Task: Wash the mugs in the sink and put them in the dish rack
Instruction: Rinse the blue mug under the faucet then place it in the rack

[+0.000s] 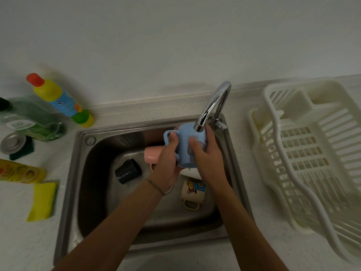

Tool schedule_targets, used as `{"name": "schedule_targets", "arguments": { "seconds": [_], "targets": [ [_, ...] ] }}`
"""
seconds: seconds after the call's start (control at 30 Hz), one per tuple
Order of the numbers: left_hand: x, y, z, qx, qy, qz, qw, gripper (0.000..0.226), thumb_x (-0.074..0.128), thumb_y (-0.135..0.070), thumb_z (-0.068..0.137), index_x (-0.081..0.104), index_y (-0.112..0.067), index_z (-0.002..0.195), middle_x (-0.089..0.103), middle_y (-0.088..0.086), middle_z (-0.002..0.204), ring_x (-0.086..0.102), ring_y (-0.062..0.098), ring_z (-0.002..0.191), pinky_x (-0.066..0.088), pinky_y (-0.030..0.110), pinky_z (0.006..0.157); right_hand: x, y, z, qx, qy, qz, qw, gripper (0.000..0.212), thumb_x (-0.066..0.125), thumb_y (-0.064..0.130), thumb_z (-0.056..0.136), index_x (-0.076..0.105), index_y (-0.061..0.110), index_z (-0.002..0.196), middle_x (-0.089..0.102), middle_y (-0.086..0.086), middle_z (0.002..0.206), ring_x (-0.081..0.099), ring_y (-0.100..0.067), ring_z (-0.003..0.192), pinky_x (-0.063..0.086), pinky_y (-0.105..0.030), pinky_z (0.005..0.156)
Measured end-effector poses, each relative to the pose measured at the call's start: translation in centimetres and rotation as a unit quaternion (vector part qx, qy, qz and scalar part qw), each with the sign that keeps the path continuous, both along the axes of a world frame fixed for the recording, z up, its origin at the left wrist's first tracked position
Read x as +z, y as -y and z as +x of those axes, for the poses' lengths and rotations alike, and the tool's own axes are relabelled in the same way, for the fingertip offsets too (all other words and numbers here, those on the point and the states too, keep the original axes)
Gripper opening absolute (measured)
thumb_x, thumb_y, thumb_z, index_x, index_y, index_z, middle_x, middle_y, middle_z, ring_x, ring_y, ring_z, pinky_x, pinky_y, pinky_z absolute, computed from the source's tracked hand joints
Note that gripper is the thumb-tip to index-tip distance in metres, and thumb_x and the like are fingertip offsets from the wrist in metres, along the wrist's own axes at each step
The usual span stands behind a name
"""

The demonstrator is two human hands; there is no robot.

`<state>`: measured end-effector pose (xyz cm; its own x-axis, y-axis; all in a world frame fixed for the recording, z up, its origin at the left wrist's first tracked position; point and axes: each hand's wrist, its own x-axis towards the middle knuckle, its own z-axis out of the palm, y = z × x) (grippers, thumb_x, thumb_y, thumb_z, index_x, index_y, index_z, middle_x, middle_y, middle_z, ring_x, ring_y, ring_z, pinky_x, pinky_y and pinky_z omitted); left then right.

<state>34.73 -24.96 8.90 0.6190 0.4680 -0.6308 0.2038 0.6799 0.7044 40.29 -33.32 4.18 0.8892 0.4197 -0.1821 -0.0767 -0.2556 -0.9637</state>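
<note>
Blue mug [185, 145] in both hands [187, 153], under tap [212, 106].

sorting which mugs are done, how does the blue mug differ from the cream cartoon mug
The blue mug is plain and held up under the faucet by the left hand and right hand; the cream cartoon mug carries a printed picture and lies untouched on the sink floor. Both have handles, and neither is in the dish rack.

Blue mug [184, 145] under faucet; pink [152, 154], black [128, 171], cartoon [192, 189] mugs in sink [93, 173].
</note>
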Motion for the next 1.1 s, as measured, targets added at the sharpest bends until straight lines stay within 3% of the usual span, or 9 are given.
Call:
{"name": "schedule_targets", "arguments": {
  "seconds": [0.1,0.27,0.53,0.67,0.73,0.9,0.97,1.03,1.1],
  "targets": [
    [0.0,0.1,0.1,-0.008,-0.004,0.062,0.998,0.051,0.038,-0.040,0.108,0.044,-0.009,0.148,0.063,0.016,0.133,0.068,0.023,0.109,0.060,0.032,0.084,0.0,-0.6,-1.2,-0.006,0.097,-0.138,0.986,0.075,0.057,0.057,0.094,0.025,0.030,0.156,0.045,0.004,0.145,0.053,-0.002,0.113,0.043,-0.010,0.080],
    [0.1,0.5,-0.1,0.009,-0.018,0.075,0.997,0.050,0.037,-0.040,0.109,0.046,-0.009,0.147,0.066,0.013,0.124,0.067,0.024,0.110,0.053,0.046,0.103,0.7,-1.7,-1.7,-0.025,0.226,-0.227,0.947,0.077,0.046,0.080,0.088,0.047,0.022,0.138,0.054,0.000,0.131,0.061,-0.013,0.106,0.056,-0.027,0.077],
    [-0.5,0.7,0.3,0.055,-0.078,0.072,0.993,0.059,0.044,-0.043,0.105,0.038,-0.006,0.150,0.055,0.017,0.139,0.056,0.034,0.127,0.045,0.052,0.111,0.4,-2.4,1.4,0.018,-0.033,-0.134,0.990,0.044,0.042,0.054,0.103,0.053,0.019,0.129,0.060,0.005,0.105,0.061,-0.011,0.095,0.047,-0.027,0.081],
    [-0.4,0.5,0.4,0.069,-0.047,0.079,0.993,0.051,0.042,-0.036,0.108,0.043,-0.006,0.149,0.060,0.016,0.135,0.060,0.031,0.122,0.050,0.048,0.106,0.7,-2.8,-0.7,0.019,0.189,-0.239,0.952,0.060,0.035,0.061,0.099,0.050,0.015,0.135,0.054,-0.001,0.114,0.056,-0.009,0.096,0.042,-0.025,0.075],
    [-0.4,0.4,0.2,0.063,-0.030,0.066,0.995,0.049,0.041,-0.036,0.109,0.045,-0.007,0.148,0.062,0.018,0.134,0.061,0.031,0.122,0.050,0.047,0.106,1.1,-2.7,-0.8,0.031,0.217,-0.236,0.947,0.060,0.038,0.060,0.099,0.050,0.015,0.138,0.052,-0.003,0.119,0.054,-0.011,0.093,0.042,-0.027,0.075],
    [-1.0,0.7,0.6,0.043,-0.076,0.091,0.992,0.050,0.040,-0.040,0.107,0.049,-0.002,0.138,0.062,0.011,0.111,0.061,0.022,0.095,0.055,0.026,0.076,2.7,-2.2,3.1,0.043,-0.058,-0.130,0.989,0.043,0.036,0.055,0.104,0.057,0.018,0.116,0.065,-0.003,0.100,0.061,-0.015,0.087,0.051,-0.036,0.083],
    [-1.0,0.7,0.7,0.049,-0.072,0.094,0.992,0.041,0.042,-0.040,0.107,0.056,-0.007,0.128,0.064,0.011,0.105,0.061,0.018,0.086,0.054,0.020,0.067,2.6,-2.3,2.4,0.054,0.049,-0.193,0.979,0.047,0.034,0.055,0.105,0.057,0.016,0.118,0.065,-0.004,0.101,0.064,-0.019,0.091,0.054,-0.039,0.083],
    [-1.0,0.6,0.6,0.040,-0.035,0.082,0.995,0.048,0.044,-0.040,0.106,0.050,-0.011,0.144,0.064,0.017,0.129,0.066,0.025,0.109,0.059,0.032,0.087,2.4,-2.4,0.7,0.080,0.238,-0.309,0.917,0.058,0.028,0.058,0.102,0.054,0.013,0.127,0.061,-0.012,0.110,0.063,-0.024,0.094,0.056,-0.040,0.078],
    [-0.7,0.6,0.4,0.040,-0.018,0.063,0.997,0.051,0.044,-0.040,0.107,0.045,-0.011,0.149,0.064,0.015,0.132,0.063,0.029,0.121,0.054,0.045,0.100,2.7,-2.4,-0.2,0.062,0.277,-0.299,0.911,0.068,0.025,0.062,0.097,0.055,0.010,0.130,0.057,-0.017,0.115,0.062,-0.028,0.094,0.055,-0.042,0.076]
  ]
}}
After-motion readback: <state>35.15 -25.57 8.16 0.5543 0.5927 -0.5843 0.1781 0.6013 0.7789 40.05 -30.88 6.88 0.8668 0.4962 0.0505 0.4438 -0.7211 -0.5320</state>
